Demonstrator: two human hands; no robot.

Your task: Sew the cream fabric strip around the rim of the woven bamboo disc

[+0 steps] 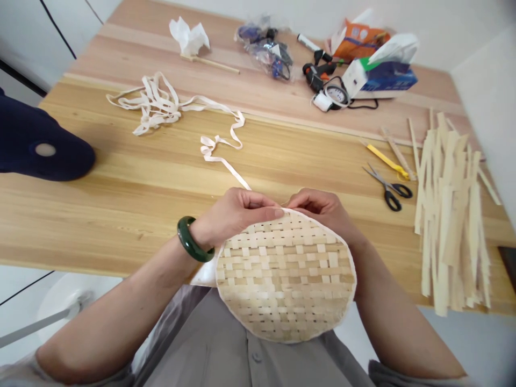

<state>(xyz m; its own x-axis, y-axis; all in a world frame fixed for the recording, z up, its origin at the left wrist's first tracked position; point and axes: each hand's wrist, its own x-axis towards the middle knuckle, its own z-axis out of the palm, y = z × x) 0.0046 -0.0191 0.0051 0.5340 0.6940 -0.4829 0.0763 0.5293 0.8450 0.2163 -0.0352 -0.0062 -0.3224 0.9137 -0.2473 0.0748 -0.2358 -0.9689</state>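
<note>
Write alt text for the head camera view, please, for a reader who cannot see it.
Seen from above, the left hand and right hand pinch the edge of a round woven bamboo mat; a green bangle circles the left wrist. On the wooden table lie a loose cream ribbon, bamboo strips and black-handled scissors.

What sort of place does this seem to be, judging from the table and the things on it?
Probably a handicraft workroom. A wooden table holds a pile of thin bamboo strips and black-handled scissors, and a round woven bamboo piece is being held at the table's edge.
</note>
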